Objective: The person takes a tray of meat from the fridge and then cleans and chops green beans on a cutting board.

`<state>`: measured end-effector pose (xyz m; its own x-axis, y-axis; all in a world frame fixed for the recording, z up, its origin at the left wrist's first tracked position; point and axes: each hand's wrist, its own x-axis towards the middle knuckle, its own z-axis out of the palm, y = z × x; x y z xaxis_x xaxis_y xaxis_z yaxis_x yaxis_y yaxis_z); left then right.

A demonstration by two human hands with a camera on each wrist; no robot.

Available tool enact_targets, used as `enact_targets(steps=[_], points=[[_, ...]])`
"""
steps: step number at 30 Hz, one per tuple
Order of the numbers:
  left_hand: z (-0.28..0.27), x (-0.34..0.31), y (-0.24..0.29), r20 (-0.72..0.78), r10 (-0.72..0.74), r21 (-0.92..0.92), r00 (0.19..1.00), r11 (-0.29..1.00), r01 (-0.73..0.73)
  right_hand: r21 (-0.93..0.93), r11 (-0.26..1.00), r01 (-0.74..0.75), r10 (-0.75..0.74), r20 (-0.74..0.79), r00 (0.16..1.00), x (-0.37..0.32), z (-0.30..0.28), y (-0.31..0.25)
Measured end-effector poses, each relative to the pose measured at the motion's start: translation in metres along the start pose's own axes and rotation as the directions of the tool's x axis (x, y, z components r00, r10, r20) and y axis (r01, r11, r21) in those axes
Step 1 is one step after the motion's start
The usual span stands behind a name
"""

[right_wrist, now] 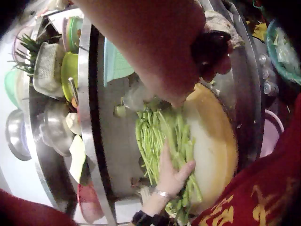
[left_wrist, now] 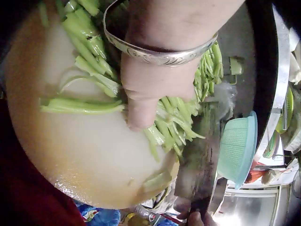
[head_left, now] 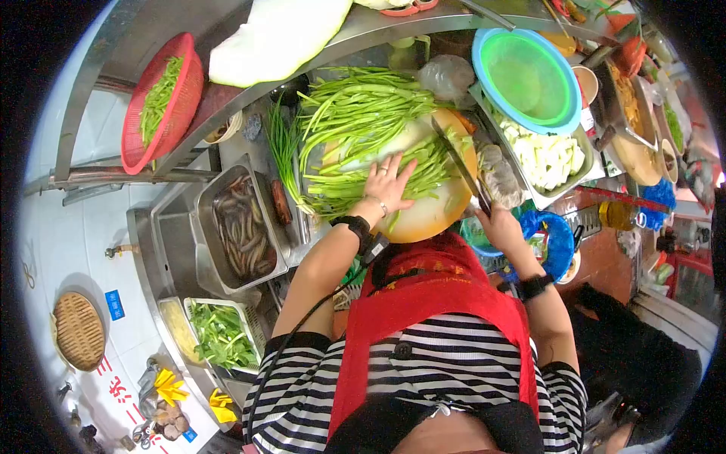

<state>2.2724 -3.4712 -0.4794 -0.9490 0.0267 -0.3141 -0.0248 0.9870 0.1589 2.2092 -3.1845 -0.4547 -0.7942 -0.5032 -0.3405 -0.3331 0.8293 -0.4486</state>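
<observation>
Long green vegetable stalks (head_left: 363,106) lie heaped across a round, pale cutting board (head_left: 427,219) with a browned rim. My left hand (head_left: 387,181) rests on the stalks with its fingers spread, pressing them against the board. A silver bangle (left_wrist: 160,55) circles that wrist. My right hand (head_left: 499,227) grips the dark handle of a cleaver (head_left: 457,157), whose broad blade stands at the right end of the stalks. In the left wrist view the blade (left_wrist: 200,150) is beside the cut ends. Most of the blade is hidden in the right wrist view.
A blue-rimmed green basin (head_left: 525,79) sits over a metal tray of pale cut pieces (head_left: 548,159) at right. Left are a bundle of thin green onions (head_left: 281,151) and a pan of dark elongated items (head_left: 243,227). A shelf edge (head_left: 333,53) runs above the board.
</observation>
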Motion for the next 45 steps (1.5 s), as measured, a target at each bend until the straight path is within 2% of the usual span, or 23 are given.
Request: enact_targets(steps=[4, 10, 14, 17, 18, 22, 26, 29, 30, 33, 34, 36, 39, 40, 42, 43, 44, 45], points=[[-0.002, 0.000, 0.002, 0.015, -0.030, -0.018, 0.999, 0.999, 0.031, -0.098, 0.995, -0.010, 0.002, -0.085, 0.996, 0.020, 0.023, -0.017], [0.009, -0.002, 0.002, -0.074, -0.045, 0.003, 0.996, 0.999, 0.045, 0.046, 0.998, 0.040, -0.032, -0.165, 0.986, -0.001, 0.000, -0.011], [0.016, -0.002, -0.002, -0.131, -0.006, 0.067, 0.991, 0.998, 0.015, 0.161, 0.979, 0.128, -0.108, -0.128, 0.986, -0.032, -0.023, -0.018], [0.013, -0.002, 0.000, -0.121, -0.025, 0.045, 0.992, 0.999, 0.030, 0.036, 0.989, 0.145, -0.142, -0.078, 0.987, -0.034, -0.011, -0.014], [0.011, -0.002, 0.001, -0.111, -0.037, 0.028, 0.993, 0.999, 0.040, -0.062, 0.993, 0.098, -0.100, -0.030, 0.995, -0.030, -0.004, -0.015], [0.010, -0.003, 0.001, -0.100, -0.023, 0.034, 0.995, 0.999, 0.027, -0.128, 0.992, 0.013, -0.009, 0.031, 0.999, -0.018, 0.005, -0.032], [0.012, 0.003, 0.000, -0.097, -0.013, 0.040, 0.995, 0.999, 0.017, -0.102, 0.994, 0.040, -0.046, -0.058, 0.997, 0.017, 0.031, -0.033], [0.013, -0.002, 0.000, -0.074, -0.029, 0.041, 0.997, 0.999, 0.032, -0.122, 0.991, 0.057, -0.063, -0.048, 0.997, 0.036, 0.030, -0.039], [0.011, -0.001, 0.001, -0.066, -0.036, 0.035, 0.997, 0.999, 0.038, -0.029, 0.995, 0.099, -0.101, -0.053, 0.993, 0.037, 0.026, -0.032], [-0.006, -0.002, 0.005, 0.012, -0.068, 0.017, 0.998, 0.998, 0.067, 0.052, 0.993, 0.103, -0.098, -0.088, 0.991, 0.026, 0.005, -0.018], [-0.012, -0.005, 0.013, -0.042, -0.059, 0.013, 0.997, 0.998, 0.060, 0.165, 0.976, 0.144, -0.122, -0.137, 0.983, 0.020, -0.001, -0.011], [-0.017, -0.006, 0.038, -0.149, -0.037, 0.011, 0.988, 0.999, 0.039, 0.253, 0.960, 0.119, -0.075, -0.180, 0.981, 0.005, -0.024, -0.013], [-0.005, 0.006, 0.081, -0.138, -0.015, -0.064, 0.990, 0.998, 0.006, 0.361, 0.929, 0.079, -0.004, -0.205, 0.979, -0.012, -0.033, -0.006], [-0.004, 0.009, 0.091, -0.085, -0.024, -0.004, 0.996, 1.000, 0.024, 0.389, 0.917, 0.084, 0.004, -0.221, 0.975, -0.017, -0.035, -0.004], [0.001, 0.019, 0.086, -0.170, -0.141, 0.094, 0.975, 0.983, 0.159, 0.485, 0.873, 0.057, 0.048, -0.201, 0.978, -0.027, -0.035, -0.001], [0.007, 0.023, 0.081, -0.211, -0.197, 0.137, 0.957, 0.964, 0.229, 0.443, 0.894, 0.071, 0.028, -0.214, 0.976, -0.032, -0.036, -0.001], [0.025, 0.031, 0.063, -0.401, -0.209, 0.120, 0.892, 0.953, 0.277, 0.401, 0.912, 0.084, 0.010, -0.225, 0.974, -0.038, -0.037, -0.001], [0.009, 0.025, 0.057, -0.282, -0.263, 0.053, 0.923, 0.956, 0.289, 0.361, 0.928, 0.096, -0.010, -0.233, 0.972, -0.043, -0.036, -0.002]])
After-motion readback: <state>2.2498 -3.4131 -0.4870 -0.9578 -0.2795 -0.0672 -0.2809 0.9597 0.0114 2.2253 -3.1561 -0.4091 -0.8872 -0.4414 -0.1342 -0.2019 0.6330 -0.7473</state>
